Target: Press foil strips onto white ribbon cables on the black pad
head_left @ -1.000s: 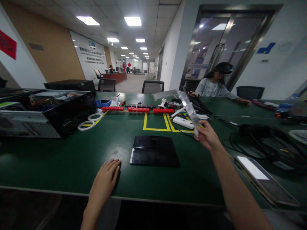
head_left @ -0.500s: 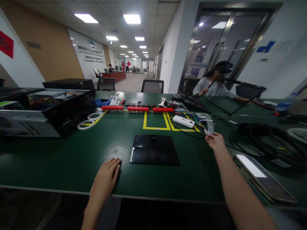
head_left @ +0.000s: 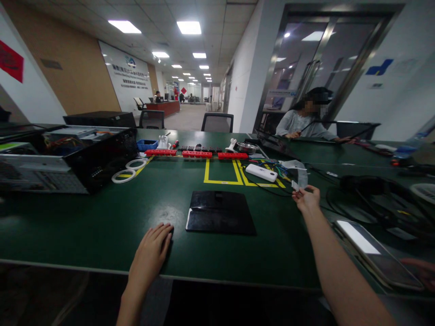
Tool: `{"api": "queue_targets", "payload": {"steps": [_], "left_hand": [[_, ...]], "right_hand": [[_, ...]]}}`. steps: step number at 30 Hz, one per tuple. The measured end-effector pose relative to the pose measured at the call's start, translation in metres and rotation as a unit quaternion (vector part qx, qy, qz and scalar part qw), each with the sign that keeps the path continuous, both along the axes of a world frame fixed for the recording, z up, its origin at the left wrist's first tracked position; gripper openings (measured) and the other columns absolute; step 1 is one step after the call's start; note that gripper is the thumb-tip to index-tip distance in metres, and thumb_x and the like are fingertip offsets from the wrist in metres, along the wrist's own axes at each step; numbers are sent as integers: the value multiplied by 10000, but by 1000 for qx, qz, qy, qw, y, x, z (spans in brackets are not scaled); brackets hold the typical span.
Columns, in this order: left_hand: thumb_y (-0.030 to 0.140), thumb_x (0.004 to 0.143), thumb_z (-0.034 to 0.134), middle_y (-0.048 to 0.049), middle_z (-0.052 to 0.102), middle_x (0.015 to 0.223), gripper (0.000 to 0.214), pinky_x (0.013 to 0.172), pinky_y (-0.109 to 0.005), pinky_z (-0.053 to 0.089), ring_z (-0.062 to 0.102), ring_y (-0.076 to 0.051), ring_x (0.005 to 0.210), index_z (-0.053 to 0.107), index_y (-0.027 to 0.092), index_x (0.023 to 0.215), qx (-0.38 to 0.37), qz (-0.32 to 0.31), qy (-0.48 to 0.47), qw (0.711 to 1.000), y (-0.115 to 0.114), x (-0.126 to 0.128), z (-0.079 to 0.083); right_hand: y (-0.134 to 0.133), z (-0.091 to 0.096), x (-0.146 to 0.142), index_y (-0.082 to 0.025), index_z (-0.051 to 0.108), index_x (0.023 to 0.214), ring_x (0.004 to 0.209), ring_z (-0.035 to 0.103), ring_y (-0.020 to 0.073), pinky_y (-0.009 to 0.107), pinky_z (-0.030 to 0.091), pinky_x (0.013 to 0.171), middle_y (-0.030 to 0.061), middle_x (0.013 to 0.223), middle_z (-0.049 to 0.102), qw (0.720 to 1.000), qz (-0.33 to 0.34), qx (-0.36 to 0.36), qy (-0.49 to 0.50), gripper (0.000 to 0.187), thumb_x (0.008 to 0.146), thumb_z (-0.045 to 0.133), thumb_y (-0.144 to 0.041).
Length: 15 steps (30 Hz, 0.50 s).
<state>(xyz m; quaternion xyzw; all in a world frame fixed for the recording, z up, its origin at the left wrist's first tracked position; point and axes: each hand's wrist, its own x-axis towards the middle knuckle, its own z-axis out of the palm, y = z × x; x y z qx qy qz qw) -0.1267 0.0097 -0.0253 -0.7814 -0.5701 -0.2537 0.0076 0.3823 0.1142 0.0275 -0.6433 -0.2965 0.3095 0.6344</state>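
Head view: right hand (head_left: pixel 307 200) is pinching a clear strip (head_left: pixel 301 174) in its fingers at two o'clock. Left hand (head_left: pixel 151 256) is lying flat, fingers loose. Slack strip could be snagging the cables (head_left: pixel 370 201).

— How is the scene lit?
— Evenly, by ceiling panels (head_left: pixel 189 27) at twelve o'clock; glare is caught on the glass door (head_left: pixel 316 54) at two o'clock.
— And sharpness?
— Straight lines are bent and softened toward the edges.
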Motion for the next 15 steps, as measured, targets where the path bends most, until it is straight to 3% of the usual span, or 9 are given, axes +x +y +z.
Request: {"api": "queue_targets", "payload": {"steps": [3, 6, 11, 15], "left_hand": [[315, 914, 388, -68, 625, 1207, 346, 1036, -445, 342, 521, -236, 1175, 597, 191, 1160, 0, -2, 2, 1000, -1, 0, 1], [320, 914, 387, -65, 626, 1206, 346, 1032, -447, 348, 521, -237, 1176, 597, 200, 1161, 1, 0, 1, 1000, -1, 0, 1], [325, 908, 389, -67, 638, 1186, 344, 1025, -451, 357, 537, -242, 1158, 614, 201, 1136, 4, -1, -3, 1000, 1, 0, 0], [318, 913, 383, -75, 631, 1195, 347, 1029, -462, 349, 533, -241, 1162, 608, 189, 1143, 2, -5, -1, 1000, 2, 0, -1]], "right_hand": [[1, 4, -6, -280, 310, 971, 461, 480, 60, 146, 398, 399, -58, 728, 479, 993, -93, 66, -22, 266, 788, 502, -254], [2, 12, -17, -255, 351, 1004, 468, 491, 65, 139, 390, 377, -43, 742, 518, 985, -113, 119, -60, 297, 774, 538, -270], [-5, 30, -53, -229, 393, 1003, 435, 502, 81, 161, 389, 351, -40, 698, 536, 960, 8, 235, -154, 400, 710, 631, -358], [-24, 49, -92, -252, 387, 983, 424, 497, 78, 176, 403, 354, -45, 727, 546, 950, 148, 252, -109, 410, 697, 669, -332]]}}
